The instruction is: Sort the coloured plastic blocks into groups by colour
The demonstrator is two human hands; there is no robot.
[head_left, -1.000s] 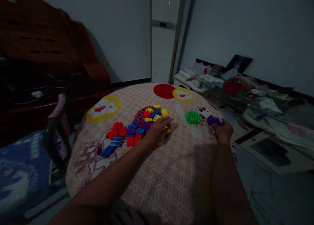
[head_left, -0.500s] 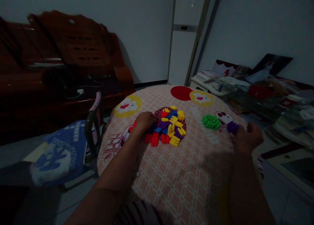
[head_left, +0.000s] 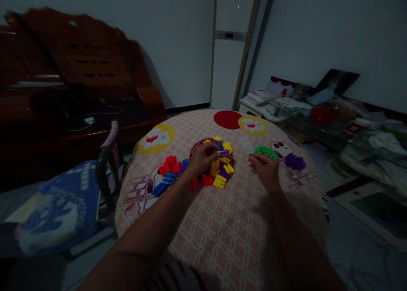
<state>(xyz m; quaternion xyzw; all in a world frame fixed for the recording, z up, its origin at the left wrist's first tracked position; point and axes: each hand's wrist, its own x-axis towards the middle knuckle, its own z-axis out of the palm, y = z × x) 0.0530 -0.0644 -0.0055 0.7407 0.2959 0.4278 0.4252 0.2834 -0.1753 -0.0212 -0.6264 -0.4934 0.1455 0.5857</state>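
pinching a purple piece (head_left: 223, 153), the left hand (head_left: 201, 159) partly hides mixed pieces (head_left: 215, 168)

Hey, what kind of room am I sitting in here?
Probably a home living room: there's a carved wooden sofa along the wall, a tall white cabinet-like unit in the corner, and a round table with a patterned, cartoon-printed cloth.

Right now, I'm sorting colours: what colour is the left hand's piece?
The piece is purple; head view shows it best.
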